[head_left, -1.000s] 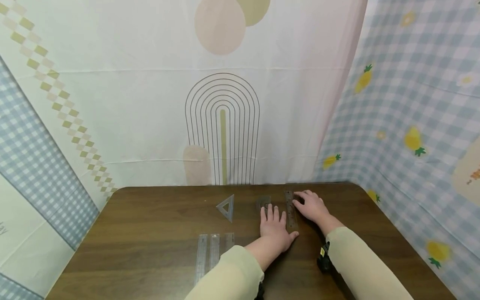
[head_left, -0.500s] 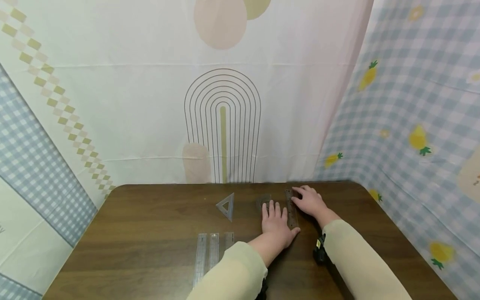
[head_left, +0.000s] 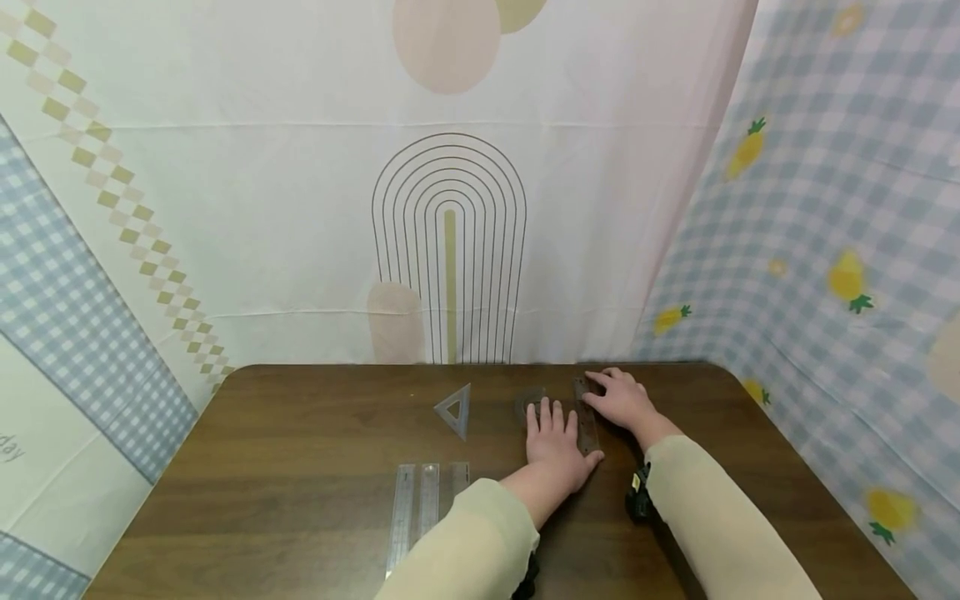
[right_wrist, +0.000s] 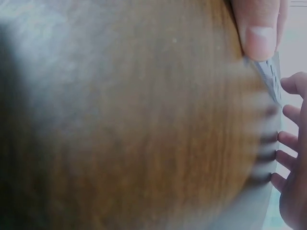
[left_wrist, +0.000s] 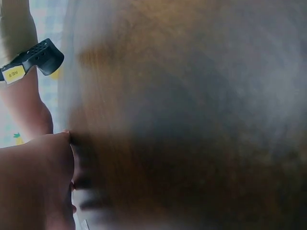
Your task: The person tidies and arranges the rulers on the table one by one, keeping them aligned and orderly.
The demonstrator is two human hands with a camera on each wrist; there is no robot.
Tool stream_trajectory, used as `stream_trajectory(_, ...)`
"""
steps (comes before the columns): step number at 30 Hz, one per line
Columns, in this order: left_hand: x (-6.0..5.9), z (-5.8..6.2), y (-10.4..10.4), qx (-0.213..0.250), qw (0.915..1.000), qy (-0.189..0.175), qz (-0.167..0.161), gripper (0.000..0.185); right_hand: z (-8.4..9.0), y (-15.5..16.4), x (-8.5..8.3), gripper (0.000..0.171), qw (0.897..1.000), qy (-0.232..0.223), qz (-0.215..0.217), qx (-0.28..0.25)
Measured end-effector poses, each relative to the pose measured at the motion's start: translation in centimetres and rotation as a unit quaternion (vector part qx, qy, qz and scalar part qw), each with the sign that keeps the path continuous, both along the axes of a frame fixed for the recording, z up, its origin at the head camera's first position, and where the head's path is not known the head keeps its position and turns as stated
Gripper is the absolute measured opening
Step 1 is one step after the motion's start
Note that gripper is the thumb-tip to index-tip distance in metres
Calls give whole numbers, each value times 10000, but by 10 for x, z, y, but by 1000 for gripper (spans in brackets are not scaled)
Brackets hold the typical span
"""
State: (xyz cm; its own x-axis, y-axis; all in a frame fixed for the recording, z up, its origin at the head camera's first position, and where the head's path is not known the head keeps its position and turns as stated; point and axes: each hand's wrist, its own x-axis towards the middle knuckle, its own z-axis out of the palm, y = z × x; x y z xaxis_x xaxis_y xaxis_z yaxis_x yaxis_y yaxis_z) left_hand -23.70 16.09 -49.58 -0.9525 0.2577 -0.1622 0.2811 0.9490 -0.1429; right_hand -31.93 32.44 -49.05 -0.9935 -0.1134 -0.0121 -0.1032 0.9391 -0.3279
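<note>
A dark-looking clear ruler [head_left: 588,433] lies lengthwise at the back right of the table. My right hand [head_left: 624,400] touches its far end with index finger and thumb. In the right wrist view the right thumb [right_wrist: 259,40] presses close against the edge of the ruler [right_wrist: 269,79]. My left hand [head_left: 553,454] rests palm down with fingers spread just left of the ruler, its thumb reaching across the near end. Its fingertips partly cover a clear protractor [head_left: 525,400]. The left wrist view shows the back of the left hand [left_wrist: 36,182] and blurred wood.
A clear triangular set square [head_left: 456,412] lies left of the protractor. Nearer me stand two clear rulers side by side, one at the left [head_left: 402,508] and one beside it [head_left: 429,496]; a third [head_left: 460,477] is partly under my left sleeve. A patterned cloth hangs behind the table [head_left: 300,433].
My right hand has slid slightly away from me along the ruler's far end. The left hand has shifted a little right and forward. The head view has tilted slightly.
</note>
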Motion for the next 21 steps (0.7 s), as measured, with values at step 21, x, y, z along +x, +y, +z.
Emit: stream_trajectory(21,0,1,2,-71,9999,-76,-48,81,7,-6,3,64,9990,-330,75,285)
